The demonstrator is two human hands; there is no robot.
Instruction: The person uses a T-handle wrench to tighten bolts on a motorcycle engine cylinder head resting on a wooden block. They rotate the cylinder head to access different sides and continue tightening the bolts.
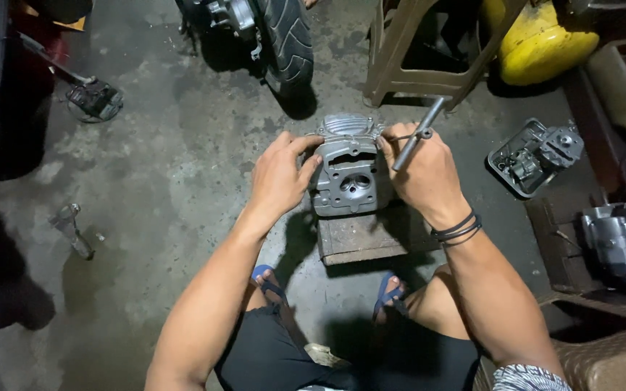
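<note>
Stained concrete floor [182, 145] filled the head view, and a metal block [371, 237] lay on it. On this block stood the grey cylinder head [348, 170]. The left hand [278, 177] gripped its left side with closed fingers. The right hand [423, 170] touched its right side, fingers wrapped around a grey rod tool [418, 134]. Behind the cylinder head stood a motorcycle tyre [288, 40].

Stained grey concrete floor [182, 145], dim light, a plastic stool [414, 65] behind.
</note>
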